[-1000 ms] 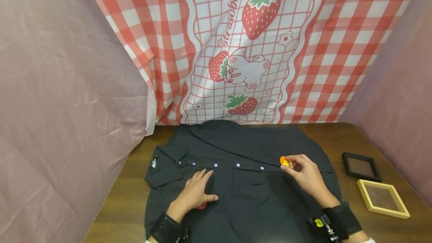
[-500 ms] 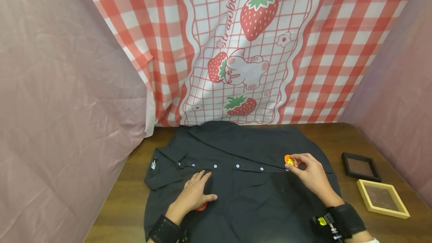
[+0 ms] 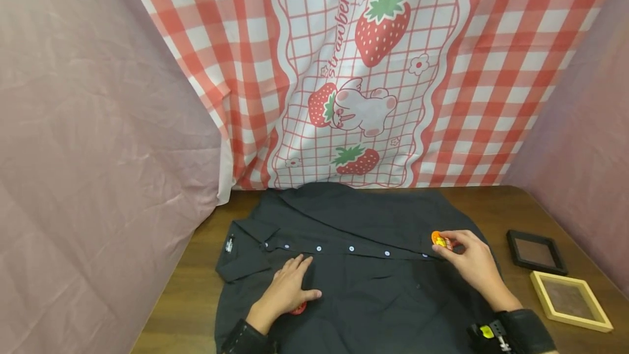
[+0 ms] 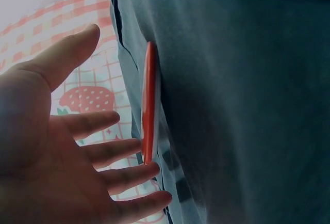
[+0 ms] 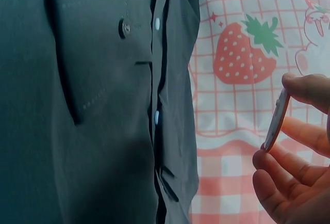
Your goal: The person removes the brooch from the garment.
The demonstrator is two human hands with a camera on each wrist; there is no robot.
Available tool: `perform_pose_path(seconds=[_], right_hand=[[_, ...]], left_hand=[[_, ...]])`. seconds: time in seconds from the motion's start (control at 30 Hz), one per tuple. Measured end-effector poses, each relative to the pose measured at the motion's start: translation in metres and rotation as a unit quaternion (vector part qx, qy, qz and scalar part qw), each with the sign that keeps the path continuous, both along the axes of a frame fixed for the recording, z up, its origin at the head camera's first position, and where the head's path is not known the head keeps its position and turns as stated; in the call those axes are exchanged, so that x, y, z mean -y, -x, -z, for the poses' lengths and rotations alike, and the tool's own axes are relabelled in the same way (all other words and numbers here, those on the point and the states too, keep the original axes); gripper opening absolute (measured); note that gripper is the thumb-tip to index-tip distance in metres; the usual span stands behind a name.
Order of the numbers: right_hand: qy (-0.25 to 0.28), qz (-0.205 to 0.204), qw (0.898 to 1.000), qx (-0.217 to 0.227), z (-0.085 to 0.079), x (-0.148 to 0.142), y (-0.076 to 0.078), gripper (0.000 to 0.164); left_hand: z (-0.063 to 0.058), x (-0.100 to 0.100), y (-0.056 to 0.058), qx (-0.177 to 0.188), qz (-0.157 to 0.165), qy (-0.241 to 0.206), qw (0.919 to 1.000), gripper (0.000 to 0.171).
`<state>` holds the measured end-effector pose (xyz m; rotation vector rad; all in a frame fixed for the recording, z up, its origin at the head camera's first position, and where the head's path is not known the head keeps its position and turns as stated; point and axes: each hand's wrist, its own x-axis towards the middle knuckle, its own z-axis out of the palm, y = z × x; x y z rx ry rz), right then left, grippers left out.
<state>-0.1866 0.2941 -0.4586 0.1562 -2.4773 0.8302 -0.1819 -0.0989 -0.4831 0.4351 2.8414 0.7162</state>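
Note:
A dark grey button-up shirt (image 3: pixel 373 305) lies spread out, collar to the left, its row of pale buttons running across. Fingers spread, my left hand (image 3: pixel 281 295) is low over the chest of it. Under that palm a round red badge (image 3: pixel 298 308) shows partly; the left wrist view has this red badge (image 4: pixel 149 105) edge-on against the cloth, right by the fingertips. My right hand (image 3: pixel 475 266) pinches a round orange-and-yellow badge (image 3: pixel 437 240) between thumb and fingers, above the shirt's hem end. In the right wrist view this badge (image 5: pixel 277 121) is seen from its edge.
On the right of the wooden table (image 3: pixel 172 294) lie a black frame (image 3: pixel 516 261) and a pale yellow frame (image 3: pixel 545 310). A red-checked strawberry cloth (image 3: pixel 378 163) hangs behind. Pinkish drapes (image 3: pixel 108 168) close off both sides.
My right hand has moved right along the button row, carrying the orange badge, and a button near the hem end now shows. The left hand stays over the red badge.

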Motion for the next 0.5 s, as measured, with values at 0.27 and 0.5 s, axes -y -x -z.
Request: perform_pose_path(seconds=[0.27,0.5], right_hand=[[0.007,0.018,1.000,0.000,-0.004,-0.009,0.001,0.030],[0.006,0.031,0.999,0.005,-0.005,-0.016,0.000,0.030]], left_hand=[[-0.001,0.000,0.000,0.004,0.000,0.002,1.0000,0.076],[-0.002,0.001,0.001,0.018,0.000,0.000,0.9998,0.075]])
